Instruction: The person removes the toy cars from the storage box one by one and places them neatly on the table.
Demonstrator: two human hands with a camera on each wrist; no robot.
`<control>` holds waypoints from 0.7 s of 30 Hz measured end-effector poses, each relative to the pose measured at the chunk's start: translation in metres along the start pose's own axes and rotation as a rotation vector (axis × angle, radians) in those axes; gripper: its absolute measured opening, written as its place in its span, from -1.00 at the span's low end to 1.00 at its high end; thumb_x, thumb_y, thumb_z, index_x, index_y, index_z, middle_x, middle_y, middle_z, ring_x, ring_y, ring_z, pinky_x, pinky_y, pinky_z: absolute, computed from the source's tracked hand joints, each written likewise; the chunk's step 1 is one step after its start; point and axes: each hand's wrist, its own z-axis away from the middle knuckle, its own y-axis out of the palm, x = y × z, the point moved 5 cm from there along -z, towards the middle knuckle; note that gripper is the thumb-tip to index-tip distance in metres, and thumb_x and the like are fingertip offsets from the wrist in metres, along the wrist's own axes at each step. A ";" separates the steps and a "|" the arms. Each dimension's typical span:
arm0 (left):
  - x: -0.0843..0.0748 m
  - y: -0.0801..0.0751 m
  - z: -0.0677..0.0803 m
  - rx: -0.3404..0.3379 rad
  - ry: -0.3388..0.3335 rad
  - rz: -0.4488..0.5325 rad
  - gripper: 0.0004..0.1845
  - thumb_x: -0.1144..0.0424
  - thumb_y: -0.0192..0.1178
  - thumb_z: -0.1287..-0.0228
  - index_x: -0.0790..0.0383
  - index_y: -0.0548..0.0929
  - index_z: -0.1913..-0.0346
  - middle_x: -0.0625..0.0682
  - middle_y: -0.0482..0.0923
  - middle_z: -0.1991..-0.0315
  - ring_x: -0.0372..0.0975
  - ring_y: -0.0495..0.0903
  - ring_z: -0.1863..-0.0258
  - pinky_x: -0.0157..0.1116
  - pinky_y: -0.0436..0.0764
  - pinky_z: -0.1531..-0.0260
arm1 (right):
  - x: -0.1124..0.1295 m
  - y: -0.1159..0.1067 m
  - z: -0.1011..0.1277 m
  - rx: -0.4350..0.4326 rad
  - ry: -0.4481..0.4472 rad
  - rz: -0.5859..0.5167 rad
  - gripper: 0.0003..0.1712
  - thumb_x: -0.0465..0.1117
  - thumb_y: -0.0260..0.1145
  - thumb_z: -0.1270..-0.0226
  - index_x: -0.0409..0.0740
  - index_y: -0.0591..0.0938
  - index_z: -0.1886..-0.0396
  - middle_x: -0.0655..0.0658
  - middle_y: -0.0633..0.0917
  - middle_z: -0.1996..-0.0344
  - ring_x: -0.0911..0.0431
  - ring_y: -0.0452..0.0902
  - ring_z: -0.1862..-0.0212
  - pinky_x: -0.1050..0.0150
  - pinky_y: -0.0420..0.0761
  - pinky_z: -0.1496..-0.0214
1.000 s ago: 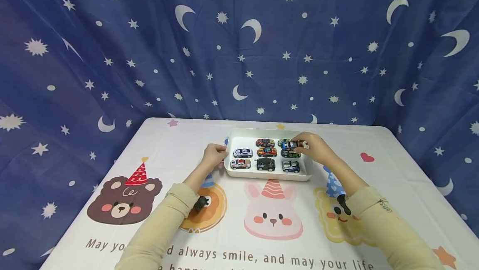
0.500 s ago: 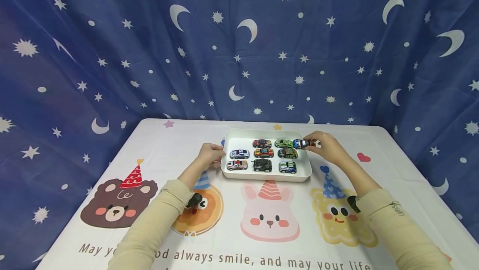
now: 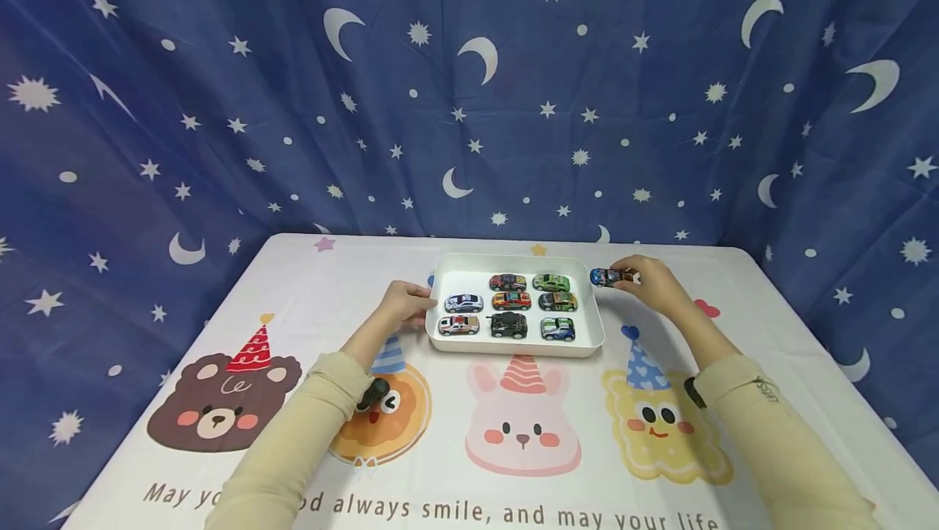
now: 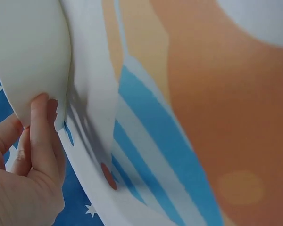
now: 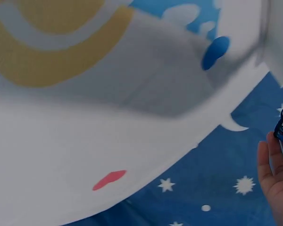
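A white rectangular tray (image 3: pixel 456 276) stands towards the back of the table, holding several small toy cars in rough rows. Among them are a black car (image 3: pixel 509 324), a green car (image 3: pixel 551 282) and a white car (image 3: pixel 464 302). My left hand (image 3: pixel 406 304) grips the tray's left side; in the left wrist view its fingers and thumb pinch the tray's edge (image 4: pixel 33 56). Just beyond the tray's right wall, my right hand (image 3: pixel 651 281) pinches a blue toy car (image 3: pixel 605 277) by its rear end. Only part of that hand shows in the right wrist view.
The table's white cloth (image 3: pixel 455 424) carries printed cartoon faces and lettering. Behind its far edge hangs a dark blue curtain (image 3: pixel 411 98) with moons and stars. A dark wrist device (image 3: pixel 372 394) shows at the left cuff.
My right hand has moved the blue toy car from over the tray's back right corner out past its right side. The left hand keeps its grip on the tray.
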 end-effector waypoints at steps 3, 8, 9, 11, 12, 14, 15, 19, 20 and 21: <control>0.002 0.000 0.000 0.007 -0.003 0.011 -0.61 0.36 0.23 -0.21 0.41 0.53 -0.10 0.26 0.67 0.21 -0.36 0.54 0.65 -0.50 0.60 0.65 | -0.008 0.002 -0.002 0.010 0.024 0.008 -0.68 -0.37 0.29 -0.21 -0.45 0.58 0.05 -0.43 0.64 0.13 -0.22 0.54 0.12 -0.14 0.56 0.02; 0.003 -0.001 0.000 -0.011 -0.012 0.011 -0.61 0.33 0.22 -0.23 0.36 0.54 -0.12 0.26 0.65 0.12 -0.38 0.53 0.64 -0.52 0.57 0.66 | -0.020 0.006 -0.006 0.022 0.045 0.004 -0.68 -0.38 0.30 -0.20 -0.46 0.58 0.06 -0.43 0.63 0.14 -0.22 0.53 0.12 -0.13 0.54 0.00; 0.003 -0.001 0.001 -0.015 -0.009 0.007 -0.61 0.32 0.21 -0.24 0.36 0.54 -0.12 0.26 0.64 0.10 -0.38 0.53 0.63 -0.51 0.58 0.64 | -0.022 0.007 -0.007 0.025 0.044 0.005 -0.68 -0.38 0.30 -0.20 -0.47 0.58 0.07 -0.43 0.63 0.14 -0.23 0.52 0.13 -0.13 0.54 0.01; 0.002 -0.001 0.001 -0.020 -0.002 0.000 -0.61 0.32 0.21 -0.25 0.36 0.53 -0.13 0.26 0.63 0.07 -0.38 0.53 0.61 -0.49 0.60 0.61 | -0.026 0.010 -0.009 0.036 0.047 0.010 -0.69 -0.39 0.30 -0.19 -0.48 0.58 0.08 -0.43 0.63 0.15 -0.23 0.52 0.13 -0.13 0.53 0.00; 0.002 -0.001 0.002 -0.023 0.002 0.000 -0.62 0.32 0.20 -0.25 0.36 0.53 -0.13 0.27 0.62 0.05 -0.37 0.54 0.60 -0.48 0.62 0.59 | -0.028 0.011 -0.010 0.043 0.049 0.014 -0.69 -0.39 0.30 -0.18 -0.48 0.58 0.09 -0.44 0.63 0.15 -0.24 0.52 0.13 -0.13 0.54 0.00; 0.000 -0.001 0.003 -0.024 0.008 -0.001 -0.62 0.32 0.20 -0.26 0.36 0.54 -0.13 0.28 0.60 0.01 -0.36 0.56 0.56 -0.47 0.64 0.56 | -0.031 0.014 -0.012 0.060 0.050 0.015 -0.69 -0.39 0.30 -0.18 -0.50 0.58 0.10 -0.46 0.63 0.15 -0.26 0.52 0.12 -0.14 0.54 -0.01; 0.000 -0.001 0.003 -0.022 0.013 -0.003 -0.62 0.33 0.20 -0.26 0.36 0.53 -0.13 0.28 0.59 -0.01 -0.36 0.57 0.54 -0.46 0.65 0.56 | -0.032 0.016 -0.013 0.068 0.051 0.016 -0.69 -0.40 0.30 -0.18 -0.50 0.58 0.10 -0.46 0.62 0.15 -0.27 0.52 0.12 -0.15 0.54 0.00; 0.001 0.000 0.005 -0.025 0.010 -0.003 -0.62 0.32 0.20 -0.26 0.36 0.53 -0.13 0.28 0.58 -0.04 -0.35 0.58 0.53 -0.48 0.63 0.58 | -0.038 0.024 -0.017 0.096 0.052 0.001 -0.70 -0.41 0.30 -0.17 -0.52 0.58 0.12 -0.48 0.62 0.14 -0.29 0.53 0.11 -0.14 0.55 -0.01; 0.001 0.000 0.005 -0.025 0.007 -0.002 -0.61 0.32 0.20 -0.26 0.36 0.53 -0.13 0.29 0.58 -0.03 -0.35 0.58 0.53 -0.48 0.63 0.58 | -0.040 0.026 -0.018 0.104 0.048 -0.008 -0.71 -0.41 0.30 -0.17 -0.52 0.58 0.12 -0.48 0.62 0.15 -0.29 0.53 0.11 -0.14 0.55 -0.01; 0.001 0.000 0.005 -0.026 0.006 -0.002 -0.61 0.32 0.20 -0.26 0.35 0.53 -0.13 0.28 0.58 -0.03 -0.35 0.58 0.53 -0.48 0.63 0.57 | -0.042 0.029 -0.019 0.112 0.051 -0.018 -0.71 -0.41 0.30 -0.17 -0.51 0.58 0.12 -0.48 0.62 0.14 -0.29 0.54 0.11 -0.14 0.56 -0.01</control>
